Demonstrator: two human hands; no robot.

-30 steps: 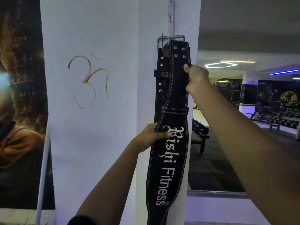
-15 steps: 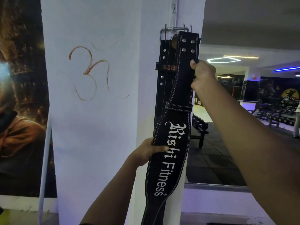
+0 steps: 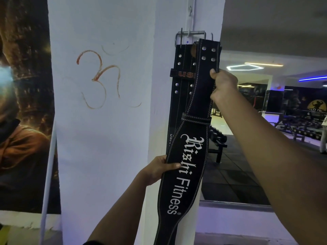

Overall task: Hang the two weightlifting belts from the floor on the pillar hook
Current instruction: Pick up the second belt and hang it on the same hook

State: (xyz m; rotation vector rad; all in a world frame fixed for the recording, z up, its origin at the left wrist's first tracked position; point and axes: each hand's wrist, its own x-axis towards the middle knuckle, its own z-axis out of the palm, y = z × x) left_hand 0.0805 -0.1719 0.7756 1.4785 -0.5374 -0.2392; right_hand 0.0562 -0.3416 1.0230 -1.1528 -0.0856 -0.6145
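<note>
A black weightlifting belt (image 3: 185,174) with white "Rishi Fitness" lettering hangs upright against the white pillar (image 3: 106,138). My right hand (image 3: 223,85) grips its narrow riveted upper part just below the top end. My left hand (image 3: 159,169) holds its wide middle from the left edge. Behind it a second black belt (image 3: 180,82) with rivets and an orange "US" loop hangs by its metal buckle (image 3: 190,34) from the pillar hook (image 3: 189,10). The front belt's top end sits just below and right of that buckle; whether it rests on a hook I cannot tell.
A large poster (image 3: 23,103) covers the wall at left, with a white pole (image 3: 48,174) leaning beside it. A red symbol (image 3: 99,78) is painted on the pillar. To the right, the gym floor holds a dumbbell rack (image 3: 216,138) and benches (image 3: 300,124).
Over the last second both hands lifted the lettered belt so its top end rose from below the buckle to nearly level with it; since half a second ago it has barely moved.
</note>
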